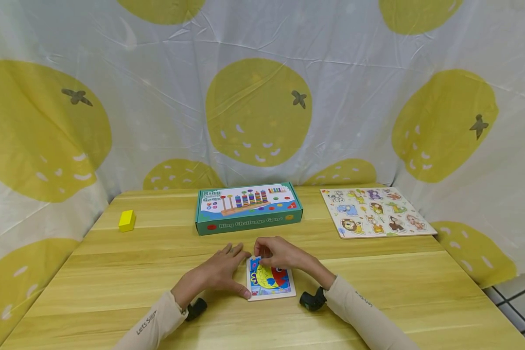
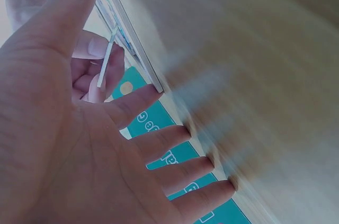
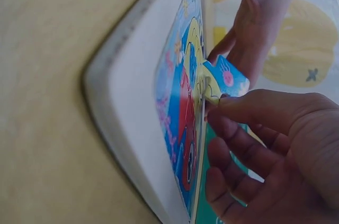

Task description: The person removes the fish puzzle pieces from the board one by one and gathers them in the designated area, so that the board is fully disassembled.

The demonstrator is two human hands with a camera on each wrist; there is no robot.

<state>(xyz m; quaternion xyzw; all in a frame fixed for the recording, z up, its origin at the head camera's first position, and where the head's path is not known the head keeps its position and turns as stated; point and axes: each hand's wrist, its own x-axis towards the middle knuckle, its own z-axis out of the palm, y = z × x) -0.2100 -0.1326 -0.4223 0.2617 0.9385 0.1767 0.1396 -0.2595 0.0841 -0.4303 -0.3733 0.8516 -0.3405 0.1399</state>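
Note:
A small fish jigsaw board (image 1: 273,296) with a white border lies flat at the near middle of the table. My left hand (image 1: 220,270) rests along its left side, thumb at the lower left corner and index fingertip near the upper one; the fingers spread straight in the left wrist view. Above the board's upper part, my right hand (image 1: 282,253) pinches a puzzle piece (image 3: 232,77) between thumb and index finger. That piece, blue and yellow with a pink jellyfish print, stands tilted up from the picture in the right wrist view. Its lower edge overlaps the fish there.
Beyond the hands lies a green Ring Challenge Game box (image 1: 249,224). An animal peg puzzle board (image 1: 363,209) lies at the back right, and a yellow block (image 1: 127,221) sits at the back left. A curtain with yellow fruit prints (image 1: 258,112) hangs behind the wooden table (image 1: 113,282).

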